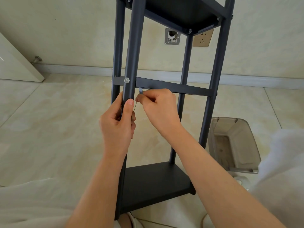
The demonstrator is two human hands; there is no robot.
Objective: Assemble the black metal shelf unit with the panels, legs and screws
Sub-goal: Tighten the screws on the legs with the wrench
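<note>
The black metal shelf unit (174, 87) stands upright on the tiled floor, with a top panel (181, 12), a middle panel seen edge-on, and a bottom panel (154, 183). My left hand (118, 124) grips the near left leg (133, 46) just below a silver screw (126, 80). My right hand (158, 104) pinches a small silver hex key (141, 91) held up under the middle panel's front edge, right beside that leg. More screw heads show at the top panel's corners.
A clear grey plastic bin (233, 143) sits on the floor to the right of the shelf. The wall behind carries a socket (202, 38) and a pipe opening (172, 36). A white cabinet corner (18, 63) stands at the left. My pale clothing fills the lower corners.
</note>
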